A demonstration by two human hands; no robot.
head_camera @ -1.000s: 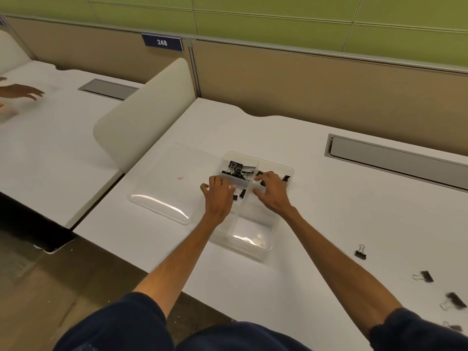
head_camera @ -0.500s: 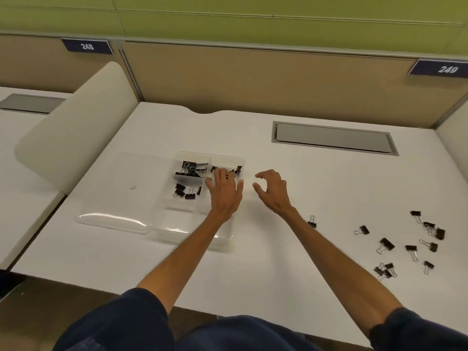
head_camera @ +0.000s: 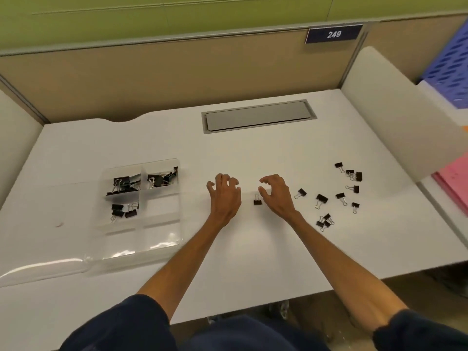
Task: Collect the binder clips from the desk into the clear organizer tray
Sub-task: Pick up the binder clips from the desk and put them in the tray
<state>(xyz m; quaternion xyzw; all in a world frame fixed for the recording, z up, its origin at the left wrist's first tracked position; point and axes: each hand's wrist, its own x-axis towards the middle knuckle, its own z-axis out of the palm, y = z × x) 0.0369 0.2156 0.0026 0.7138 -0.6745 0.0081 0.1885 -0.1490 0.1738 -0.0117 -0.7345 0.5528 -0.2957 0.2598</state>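
Note:
The clear organizer tray lies on the left of the white desk and holds several black binder clips in three of its compartments. My left hand hovers over the desk to the right of the tray, fingers loosely curled and empty. My right hand is beside it, fingers curled above the desk, holding nothing. One black binder clip lies between the two hands, just left of my right thumb. Several more loose binder clips are scattered on the desk to the right of my right hand.
A clear flat lid lies left of the tray. A grey cable hatch is set into the desk at the back. White dividers flank the desk; pink folders and a blue basket sit beyond the right one.
Both hands left the tray and moved right across the desk toward the loose clips. My view swung right, so the tray now sits at the left.

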